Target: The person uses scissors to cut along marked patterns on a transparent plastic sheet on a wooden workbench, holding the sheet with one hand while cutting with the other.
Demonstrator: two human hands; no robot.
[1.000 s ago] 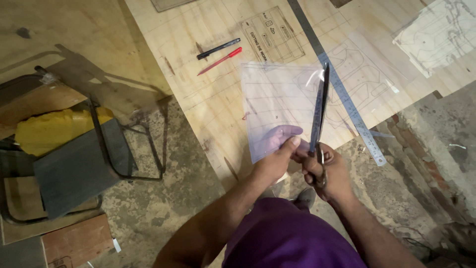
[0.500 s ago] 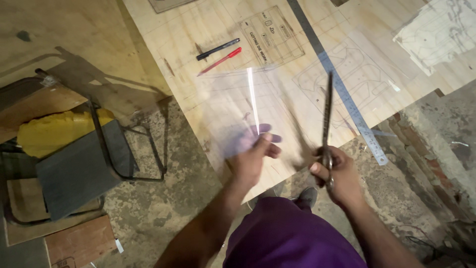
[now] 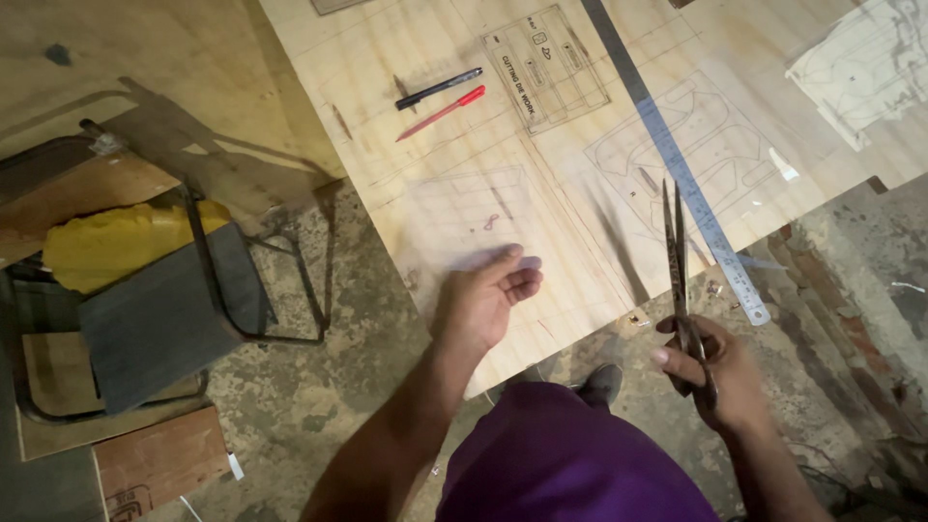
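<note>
Plywood board (image 3: 464,184), pale and pencil-marked, lies over rough concrete floor (image 3: 319,396); a steel ruler (image 3: 677,164) crosses it. Right hand (image 3: 715,372) grips long closed scissors (image 3: 677,261) at the near right edge. Left hand (image 3: 483,300) hovers loosely curled, holding nothing, over a clear plastic sheet (image 3: 464,217).

Two pens (image 3: 440,101), one scissors (image 3: 679,280), one steel ruler (image 3: 667,155), one chair (image 3: 164,300).

looked like a rough workshop: big plywood sheet (image 3: 464,193) with pencilled patterns, a long steel ruler (image 3: 677,164), pens (image 3: 440,97), bare concrete floor (image 3: 319,406), and a battered metal chair (image 3: 164,309).
</note>
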